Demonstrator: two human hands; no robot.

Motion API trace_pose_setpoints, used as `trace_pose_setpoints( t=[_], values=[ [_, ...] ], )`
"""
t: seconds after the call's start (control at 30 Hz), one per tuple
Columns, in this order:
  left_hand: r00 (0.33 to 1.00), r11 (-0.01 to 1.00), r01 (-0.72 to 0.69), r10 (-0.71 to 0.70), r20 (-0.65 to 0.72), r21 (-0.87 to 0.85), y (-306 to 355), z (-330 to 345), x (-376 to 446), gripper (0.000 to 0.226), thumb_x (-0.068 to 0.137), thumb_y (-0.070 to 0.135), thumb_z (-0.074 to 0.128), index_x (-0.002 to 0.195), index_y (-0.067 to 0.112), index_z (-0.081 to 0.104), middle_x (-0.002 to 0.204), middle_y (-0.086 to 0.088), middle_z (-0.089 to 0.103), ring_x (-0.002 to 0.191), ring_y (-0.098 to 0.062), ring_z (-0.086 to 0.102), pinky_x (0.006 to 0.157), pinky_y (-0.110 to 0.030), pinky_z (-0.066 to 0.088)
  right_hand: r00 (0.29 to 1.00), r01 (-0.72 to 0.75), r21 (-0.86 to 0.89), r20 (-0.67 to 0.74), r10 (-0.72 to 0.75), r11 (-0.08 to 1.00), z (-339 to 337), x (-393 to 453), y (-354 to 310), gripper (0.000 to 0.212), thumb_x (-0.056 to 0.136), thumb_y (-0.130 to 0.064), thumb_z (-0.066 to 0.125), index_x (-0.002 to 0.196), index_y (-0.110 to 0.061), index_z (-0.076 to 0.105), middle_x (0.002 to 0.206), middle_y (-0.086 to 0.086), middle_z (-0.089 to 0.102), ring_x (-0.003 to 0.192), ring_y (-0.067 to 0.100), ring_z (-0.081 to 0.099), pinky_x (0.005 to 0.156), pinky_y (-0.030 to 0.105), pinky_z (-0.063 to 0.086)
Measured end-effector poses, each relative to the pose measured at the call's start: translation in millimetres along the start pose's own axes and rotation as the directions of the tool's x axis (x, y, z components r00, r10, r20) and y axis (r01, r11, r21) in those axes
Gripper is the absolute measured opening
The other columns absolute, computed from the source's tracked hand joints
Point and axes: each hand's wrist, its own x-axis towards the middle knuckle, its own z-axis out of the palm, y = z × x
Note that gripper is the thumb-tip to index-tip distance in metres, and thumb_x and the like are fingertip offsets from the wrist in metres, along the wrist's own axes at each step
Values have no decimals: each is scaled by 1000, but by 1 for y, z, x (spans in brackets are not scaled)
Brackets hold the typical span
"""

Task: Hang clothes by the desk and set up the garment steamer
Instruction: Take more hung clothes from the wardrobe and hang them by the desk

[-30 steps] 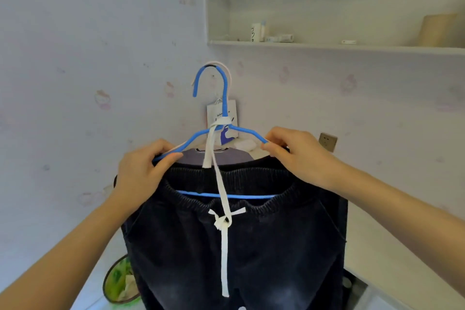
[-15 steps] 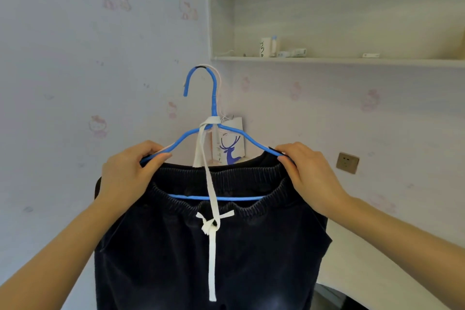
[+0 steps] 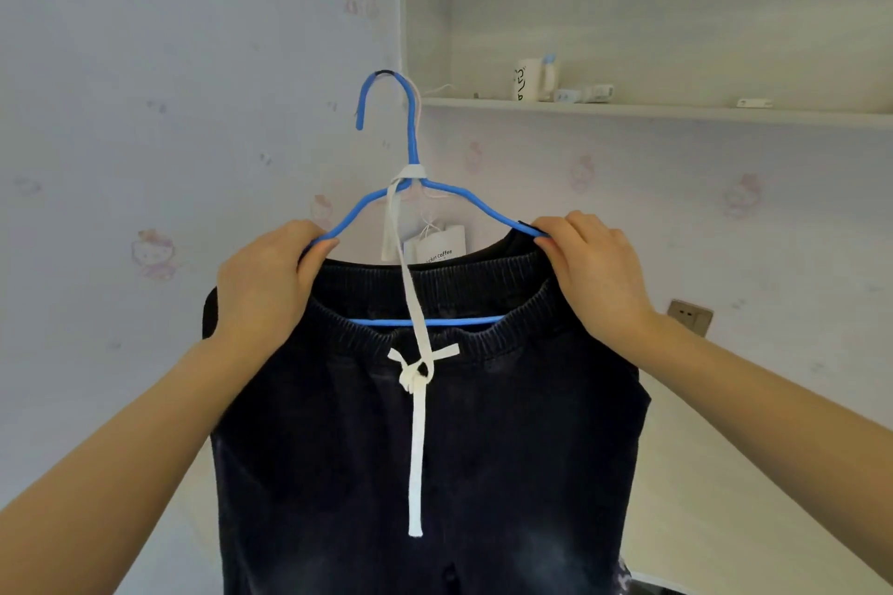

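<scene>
1. Fingers of left hand (image 3: 263, 283) curl round the left shoulder of the hanger (image 3: 413, 150).
2. Right hand (image 3: 597, 273) pinches its right shoulder.
3. Dark trousers (image 3: 435, 449) hang from it, before the wall, below the shelf (image 3: 652, 110).

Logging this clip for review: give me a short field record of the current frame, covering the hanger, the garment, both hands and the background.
hanger: blue hanger, upright, hook at shelf-edge height
garment: dark trousers draped over the hanger bar, white drawstring looped up round the hanger neck
left hand: left hand grips the hanger's left shoulder
right hand: right hand pinches the right shoulder
background: wall shelf with a white mug; wall socket
</scene>
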Motion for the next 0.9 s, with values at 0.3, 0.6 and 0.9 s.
trace_pose_setpoints(
  t=[0.3,0.6,0.9],
  values=[
    [999,998,-33,31,39,57,-27,58,63,31,99,38,43,85,14,57,70,-2,57,60,-26,52,51,-38,41,999,-28,29,29,27,999,57,61,26,24,98,-22,48,113,-11,63,92,7,60,84,27,56,58,40,49],
    [996,999,7,-10,93,34,-60,158,123,34,98,41,43,88,12,59,69,-4,57,59,-29,52,53,-37,41,996,-46,41,78,43,998,157,113,77,25,100,-22,46,115,-9,61,96,9,60,88,29,55,61,41,49],
    [939,995,78,-94,332,61,-106,314,109,35,97,43,45,79,14,53,63,1,50,55,-27,49,52,-36,42,953,-145,96,282,113,985,318,80,137,25,99,-23,46,114,-10,62,93,8,59,86,27,55,63,43,50]
  ],
)
